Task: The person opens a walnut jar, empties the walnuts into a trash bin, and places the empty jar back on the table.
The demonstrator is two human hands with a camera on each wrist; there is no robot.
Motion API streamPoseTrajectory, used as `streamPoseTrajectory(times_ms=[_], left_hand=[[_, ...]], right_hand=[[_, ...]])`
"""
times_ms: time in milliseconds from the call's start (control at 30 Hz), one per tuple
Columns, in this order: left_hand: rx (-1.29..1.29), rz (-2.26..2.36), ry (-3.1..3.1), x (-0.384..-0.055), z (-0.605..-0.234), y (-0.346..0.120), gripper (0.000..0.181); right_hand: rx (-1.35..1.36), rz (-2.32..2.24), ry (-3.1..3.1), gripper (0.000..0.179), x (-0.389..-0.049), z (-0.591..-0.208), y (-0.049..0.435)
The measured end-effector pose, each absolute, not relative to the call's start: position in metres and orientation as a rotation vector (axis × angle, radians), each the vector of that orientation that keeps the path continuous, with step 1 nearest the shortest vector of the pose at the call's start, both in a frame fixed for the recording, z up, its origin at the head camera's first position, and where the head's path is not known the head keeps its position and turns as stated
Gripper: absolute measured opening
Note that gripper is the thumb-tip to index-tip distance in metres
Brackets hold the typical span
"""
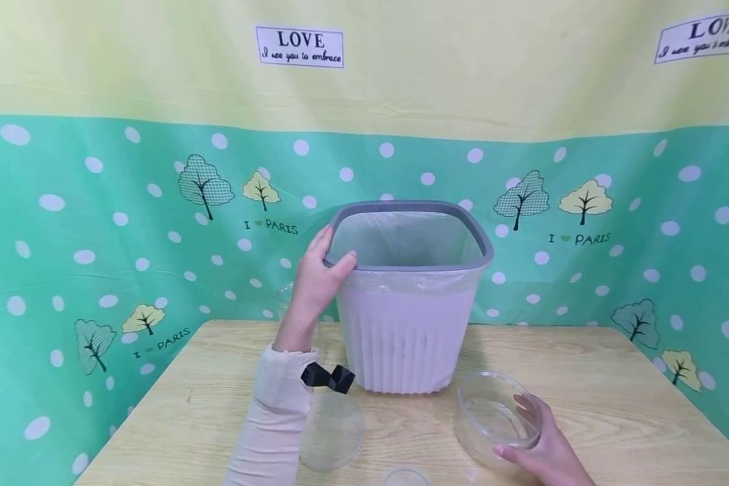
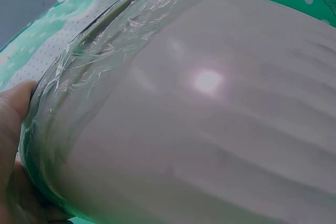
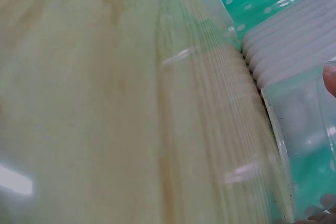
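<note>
A white ribbed trash bin (image 1: 408, 331) stands upright at the back middle, with a grey rim (image 1: 425, 268) and a clear bag (image 2: 113, 51) folded over its edge. My left hand (image 1: 318, 277) grips the rim at its left side, thumb and fingers on either side of the edge. At the right front, my right hand (image 1: 547, 439) holds a clear round plastic container (image 1: 469, 420) by its right side, the thumb at the near rim and fingers round the far side. The container is tilted, just in front of the bin's right corner.
A clear round lid (image 1: 334, 435) lies on the wooden table (image 1: 182, 412), beside my left forearm. Another clear round piece (image 1: 406, 478) is cut off by the bottom edge. Behind my left wrist, a clear container (image 1: 285, 295) is partly hidden. A patterned curtain (image 1: 243, 256) surrounds the table.
</note>
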State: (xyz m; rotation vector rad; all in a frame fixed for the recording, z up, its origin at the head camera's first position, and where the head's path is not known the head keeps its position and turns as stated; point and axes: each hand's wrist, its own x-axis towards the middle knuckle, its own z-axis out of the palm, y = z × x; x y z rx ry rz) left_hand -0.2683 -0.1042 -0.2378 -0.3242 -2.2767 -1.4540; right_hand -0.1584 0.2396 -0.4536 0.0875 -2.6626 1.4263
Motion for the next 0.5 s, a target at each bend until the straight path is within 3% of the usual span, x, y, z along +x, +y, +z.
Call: streamPoseTrajectory(times_ms=[500], left_hand=[[-0.329, -1.475, -2.266, -0.2685, -0.2383, -0.1049, 0.075]], right_hand=[[0.093, 1.53, -2.689, 0.108, -0.159, -0.4544, 0.2381]])
